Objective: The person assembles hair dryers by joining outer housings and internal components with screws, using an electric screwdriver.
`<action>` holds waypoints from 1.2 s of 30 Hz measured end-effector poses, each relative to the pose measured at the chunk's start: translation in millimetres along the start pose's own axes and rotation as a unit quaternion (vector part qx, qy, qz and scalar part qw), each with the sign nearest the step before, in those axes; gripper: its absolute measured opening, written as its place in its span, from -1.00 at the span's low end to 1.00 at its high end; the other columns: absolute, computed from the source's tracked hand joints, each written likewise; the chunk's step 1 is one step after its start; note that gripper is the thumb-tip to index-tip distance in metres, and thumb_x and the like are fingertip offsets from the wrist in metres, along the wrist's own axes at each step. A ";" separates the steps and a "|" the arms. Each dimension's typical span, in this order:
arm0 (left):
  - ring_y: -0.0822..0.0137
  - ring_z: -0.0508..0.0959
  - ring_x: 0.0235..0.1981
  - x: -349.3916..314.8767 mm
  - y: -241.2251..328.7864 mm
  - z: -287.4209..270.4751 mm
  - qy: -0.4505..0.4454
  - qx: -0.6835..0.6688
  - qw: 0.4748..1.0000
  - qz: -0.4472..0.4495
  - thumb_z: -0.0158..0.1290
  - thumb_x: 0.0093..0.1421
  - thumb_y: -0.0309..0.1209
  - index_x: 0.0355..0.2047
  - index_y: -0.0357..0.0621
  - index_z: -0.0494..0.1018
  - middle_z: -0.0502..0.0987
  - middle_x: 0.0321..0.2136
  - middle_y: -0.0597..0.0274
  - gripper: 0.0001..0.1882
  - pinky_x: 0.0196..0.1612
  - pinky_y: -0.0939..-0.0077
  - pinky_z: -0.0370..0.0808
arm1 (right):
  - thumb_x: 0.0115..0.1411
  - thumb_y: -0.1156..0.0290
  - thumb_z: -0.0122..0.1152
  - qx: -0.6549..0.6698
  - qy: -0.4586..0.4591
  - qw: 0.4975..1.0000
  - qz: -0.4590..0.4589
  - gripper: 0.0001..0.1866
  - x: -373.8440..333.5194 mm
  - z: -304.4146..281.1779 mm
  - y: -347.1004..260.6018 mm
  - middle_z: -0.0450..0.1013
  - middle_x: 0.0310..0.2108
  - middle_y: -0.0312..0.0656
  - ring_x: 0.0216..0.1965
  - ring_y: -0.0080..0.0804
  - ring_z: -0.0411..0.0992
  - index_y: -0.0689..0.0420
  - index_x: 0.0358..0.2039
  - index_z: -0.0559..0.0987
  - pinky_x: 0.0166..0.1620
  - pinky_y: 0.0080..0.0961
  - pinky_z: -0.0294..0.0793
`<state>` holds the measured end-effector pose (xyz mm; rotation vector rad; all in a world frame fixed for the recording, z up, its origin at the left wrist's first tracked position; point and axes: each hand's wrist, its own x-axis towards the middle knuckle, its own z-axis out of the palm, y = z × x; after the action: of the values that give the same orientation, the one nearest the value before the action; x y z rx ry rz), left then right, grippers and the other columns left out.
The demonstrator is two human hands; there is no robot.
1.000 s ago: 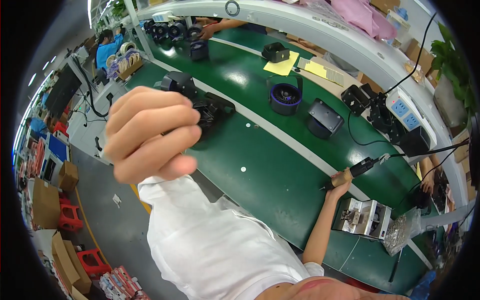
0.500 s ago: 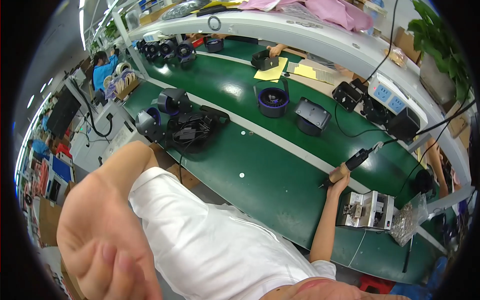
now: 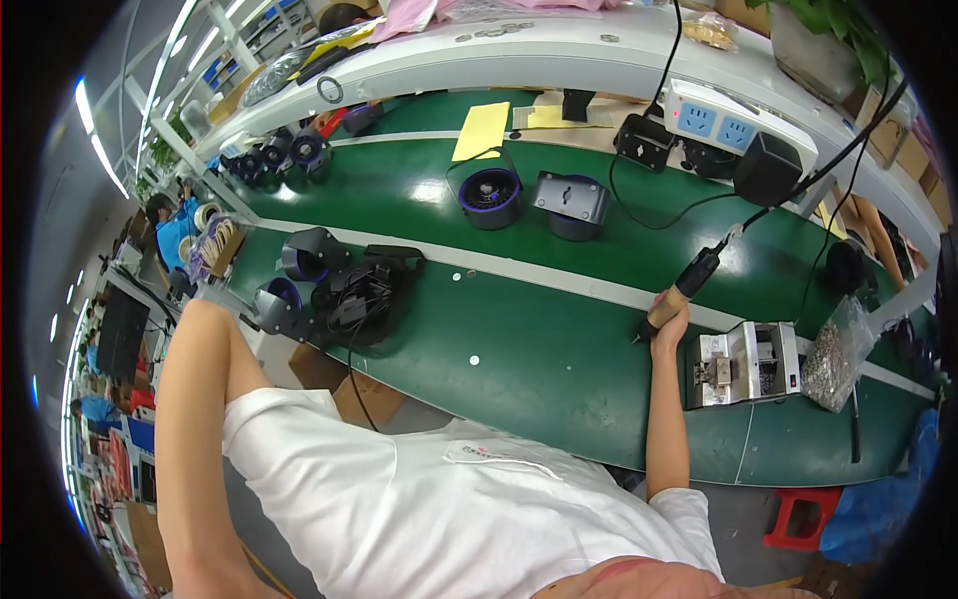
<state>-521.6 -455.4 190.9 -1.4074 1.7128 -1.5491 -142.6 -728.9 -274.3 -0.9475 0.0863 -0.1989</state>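
My right hand (image 3: 671, 324) is wrapped round an electric screwdriver (image 3: 689, 285) with a black and tan body; its tip points down and left over the green bench. A cable rises from its back end. Beside this hand stands a metal screw feeder (image 3: 743, 367), with a clear bag of small metal parts (image 3: 830, 364) on its far side. My left forearm (image 3: 195, 439) is raised at the left and bent at the elbow; its hand lies outside the picture. Beyond that elbow are dark fan-like units (image 3: 309, 255) and a bundle of black cable (image 3: 364, 295).
On the conveyor (image 3: 399, 190) stand a round fan unit with a purple rim (image 3: 490, 195) and a dark grey housing (image 3: 571, 203). A yellow sheet (image 3: 481, 131) lies behind them. A white shelf (image 3: 559, 55) and a power strip (image 3: 738, 130) overhang the far side. A red stool (image 3: 798, 517) is lower right.
My left hand has left the picture at the lower left. The whole view has shifted. A co-worker's hand and the black box it touched at the far side are gone from sight. The right hand keeps its grip.
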 end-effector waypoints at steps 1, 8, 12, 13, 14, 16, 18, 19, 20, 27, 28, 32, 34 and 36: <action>0.49 0.38 -0.51 -20.6 -1.4 -5.1 0.005 -0.005 1.000 -0.003 0.00 0.23 -0.21 -0.46 -0.12 0.44 0.42 -0.53 0.36 -0.74 -0.43 0.64 0.32 | 0.30 0.21 -0.31 -0.016 0.024 1.000 0.001 -0.64 -4.2 4.6 -3.6 0.40 -0.48 -0.25 -0.46 -0.48 0.39 0.16 -0.31 0.44 -0.42 -0.56 0.37; 0.42 0.37 -0.39 -15.7 -53.0 38.7 -0.083 -0.054 0.990 -0.098 -0.08 0.26 -0.17 -0.35 -0.10 0.42 0.41 -0.42 0.30 -0.74 -0.31 0.57 0.31 | 0.30 0.20 -0.32 -0.026 0.036 0.999 0.002 -0.64 -7.1 17.3 -10.4 0.40 -0.48 -0.26 -0.47 -0.49 0.37 0.14 -0.33 0.44 -0.41 -0.57 0.35; 0.38 0.37 -0.32 -40.5 -70.3 61.9 -0.119 -0.085 0.977 -0.155 -0.12 0.28 -0.15 -0.28 -0.08 0.40 0.41 -0.35 0.27 -0.72 -0.24 0.53 0.30 | 0.30 0.21 -0.32 -0.020 0.033 0.999 0.007 -0.64 -4.8 18.0 -7.6 0.41 -0.45 -0.24 -0.44 -0.49 0.38 0.15 -0.29 0.44 -0.38 -0.57 0.36; 0.37 0.37 -0.30 -45.5 -73.5 66.8 -0.129 -0.091 0.973 -0.170 -0.14 0.28 -0.15 -0.26 -0.08 0.40 0.41 -0.33 0.26 -0.72 -0.23 0.52 0.30 | 0.31 0.21 -0.32 -0.015 0.038 0.999 0.010 -0.64 -5.7 19.5 -7.2 0.41 -0.44 -0.24 -0.43 -0.48 0.38 0.15 -0.28 0.44 -0.37 -0.57 0.36; 0.36 0.37 -0.28 -49.7 -77.2 71.5 -0.139 -0.096 0.968 -0.184 -0.15 0.28 -0.14 -0.25 -0.07 0.40 0.41 -0.31 0.25 -0.71 -0.21 0.51 0.30 | 0.31 0.21 -0.33 -0.010 0.042 0.999 0.013 -0.64 -6.1 20.6 -7.3 0.41 -0.42 -0.23 -0.42 -0.48 0.39 0.15 -0.26 0.44 -0.36 -0.57 0.37; 0.34 0.37 -0.25 -56.0 -86.3 79.3 -0.161 -0.104 0.959 -0.211 -0.17 0.29 -0.13 -0.21 -0.07 0.39 0.40 -0.28 0.24 -0.70 -0.18 0.49 0.30 | 0.31 0.21 -0.33 -0.011 0.036 0.999 0.013 -0.64 -6.9 21.9 -7.8 0.42 -0.41 -0.23 -0.41 -0.47 0.39 0.16 -0.25 0.43 -0.35 -0.57 0.37; 0.32 0.37 -0.22 -80.3 -89.6 83.6 -0.174 -0.113 0.949 -0.237 -0.19 0.30 -0.12 -0.18 -0.06 0.38 0.40 -0.25 0.22 -0.68 -0.14 0.46 0.30 | 0.31 0.22 -0.35 -0.019 0.025 0.999 0.011 -0.63 -7.6 15.7 -10.3 0.42 -0.40 -0.22 -0.38 -0.46 0.40 0.16 -0.22 0.42 -0.34 -0.56 0.38; 0.31 0.37 -0.20 -92.5 -90.9 85.1 -0.181 -0.116 0.944 -0.250 -0.20 0.31 -0.11 -0.16 -0.05 0.38 0.40 -0.23 0.22 -0.68 -0.13 0.45 0.30 | 0.31 0.22 -0.35 -0.019 0.028 0.999 0.005 -0.63 -7.6 13.0 -11.1 0.42 -0.40 -0.22 -0.38 -0.46 0.40 0.16 -0.22 0.42 -0.34 -0.56 0.38; 0.30 0.37 -0.18 -104.9 -91.7 86.3 -0.188 -0.120 0.939 -0.262 -0.21 0.31 -0.11 -0.15 -0.05 0.38 0.40 -0.21 0.21 -0.67 -0.11 0.44 0.30 | 0.31 0.21 -0.36 -0.027 0.024 0.999 0.009 -0.63 -7.6 10.1 -11.5 0.42 -0.40 -0.22 -0.38 -0.46 0.40 0.17 -0.22 0.42 -0.34 -0.56 0.38; 0.23 0.37 -0.06 -150.2 -117.9 118.7 -0.266 -0.134 0.887 -0.354 -0.29 0.34 -0.07 -0.03 -0.02 0.35 0.39 -0.10 0.15 -0.60 0.01 0.37 0.29 | 0.32 0.20 -0.41 -0.014 0.033 0.999 0.024 -0.60 -10.1 14.7 -6.2 0.41 -0.39 -0.21 -0.38 -0.45 0.39 0.17 -0.22 0.41 -0.34 -0.54 0.38; 0.22 0.37 -0.04 -155.6 -120.6 124.0 -0.277 -0.136 0.877 -0.368 -0.30 0.35 -0.07 -0.01 -0.02 0.35 0.39 -0.08 0.14 -0.59 0.02 0.36 0.29 | 0.32 0.20 -0.41 -0.023 0.021 0.999 0.020 -0.60 -9.2 11.8 -5.8 0.41 -0.40 -0.22 -0.38 -0.45 0.39 0.17 -0.22 0.41 -0.35 -0.53 0.37; 0.18 0.36 0.03 -172.7 -137.1 144.9 -0.325 -0.143 0.838 -0.414 -0.35 0.36 -0.04 0.05 -0.01 0.33 0.39 -0.01 0.11 -0.55 0.09 0.32 0.28 | 0.33 0.19 -0.41 -0.036 -0.002 0.999 0.010 -0.60 -4.0 10.3 -3.7 0.41 -0.42 -0.24 -0.40 -0.46 0.39 0.16 -0.25 0.42 -0.36 -0.53 0.36; 0.16 0.36 0.06 -177.4 -150.3 157.6 -0.346 -0.146 0.821 -0.429 -0.37 0.37 -0.03 0.09 0.00 0.33 0.38 0.02 0.10 -0.52 0.13 0.30 0.28 | 0.33 0.18 -0.40 -0.036 0.006 0.999 0.011 -0.59 -0.1 12.7 -3.9 0.40 -0.45 -0.26 -0.42 -0.46 0.39 0.15 -0.27 0.43 -0.37 -0.54 0.36; 0.13 0.36 0.10 -179.6 -162.4 178.5 -0.367 -0.151 0.803 -0.444 -0.39 0.38 -0.02 0.12 0.01 0.32 0.38 0.06 0.08 -0.50 0.16 0.28 0.28 | 0.34 0.18 -0.39 -0.037 0.010 0.999 0.009 -0.59 0.1 6.1 -3.0 0.40 -0.46 -0.26 -0.44 -0.46 0.38 0.15 -0.28 0.43 -0.37 -0.53 0.36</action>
<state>-239.7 -360.1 235.0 -2.7599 0.8281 -0.7954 -142.0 -725.8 -268.4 -1.0182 0.1203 -0.1898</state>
